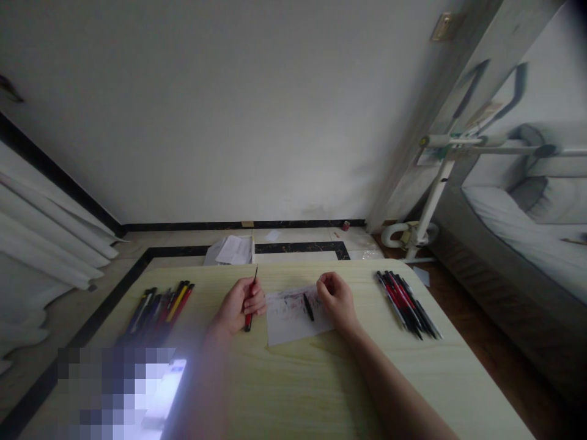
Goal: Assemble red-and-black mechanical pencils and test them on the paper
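My left hand (243, 304) is closed around a slim red-and-black pen (248, 321), with its thin dark end pointing up and away. To its right lies a sheet of white paper (287, 327) covered with dark and reddish scribbles. On the sheet rests a short black pen part (309, 307), perhaps a cap or barrel. Over the paper's right edge, my right hand (337, 297) has its fingers curled together in a pinch. What those fingers hold, if anything, I cannot make out.
A row of black, red and clear pens (406, 305) lies at the table's right. More pens and markers (160, 308) lie at the left, beside a bright blurred screen (167, 391). Papers (233, 249) sit beyond the wooden table (284, 391); exercise equipment (431, 208) stands at right.
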`<control>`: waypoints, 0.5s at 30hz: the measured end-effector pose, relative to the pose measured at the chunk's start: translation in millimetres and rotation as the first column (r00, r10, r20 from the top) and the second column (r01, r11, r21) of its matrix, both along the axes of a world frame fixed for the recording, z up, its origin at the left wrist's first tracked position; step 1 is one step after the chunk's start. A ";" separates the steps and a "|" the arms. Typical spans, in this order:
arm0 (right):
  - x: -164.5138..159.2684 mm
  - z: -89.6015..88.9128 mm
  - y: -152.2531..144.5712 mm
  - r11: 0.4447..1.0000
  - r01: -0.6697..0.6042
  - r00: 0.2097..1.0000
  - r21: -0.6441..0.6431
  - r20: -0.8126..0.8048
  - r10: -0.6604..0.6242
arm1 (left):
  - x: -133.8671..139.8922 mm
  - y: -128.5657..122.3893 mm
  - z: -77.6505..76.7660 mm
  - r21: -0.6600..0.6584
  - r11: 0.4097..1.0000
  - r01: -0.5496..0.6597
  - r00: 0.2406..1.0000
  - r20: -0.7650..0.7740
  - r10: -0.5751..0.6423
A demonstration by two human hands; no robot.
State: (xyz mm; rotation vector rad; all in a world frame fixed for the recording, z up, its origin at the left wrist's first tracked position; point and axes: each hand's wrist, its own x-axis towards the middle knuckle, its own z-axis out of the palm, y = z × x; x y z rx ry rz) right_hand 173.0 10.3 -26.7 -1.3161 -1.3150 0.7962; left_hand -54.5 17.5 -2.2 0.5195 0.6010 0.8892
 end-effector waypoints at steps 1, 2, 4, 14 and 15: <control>0.1 0.2 0.1 1.000 -0.001 1.000 0.001 0.005 0.001 | 0.1 0.2 0.3 -0.002 1.000 0.001 1.000 0.001 -0.001; 0.1 0.3 0.1 1.000 -0.003 1.000 0.002 0.010 0.003 | 0.3 0.3 0.5 -0.003 1.000 0.002 1.000 -0.002 -0.002; 0.3 0.5 0.3 1.000 0.000 1.000 0.005 0.014 0.000 | 0.6 0.3 1.1 -0.003 1.000 -0.001 1.000 -0.012 0.001; 0.7 -0.9 0.6 1.000 0.002 1.000 0.000 0.018 -0.002 | 0.5 -1.7 0.0 0.009 1.000 0.002 1.000 -0.013 -0.002; 0.7 -1.0 0.7 1.000 0.003 1.000 0.002 0.018 -0.003 | 0.5 -1.6 0.1 0.006 1.000 0.003 1.000 -0.015 -0.002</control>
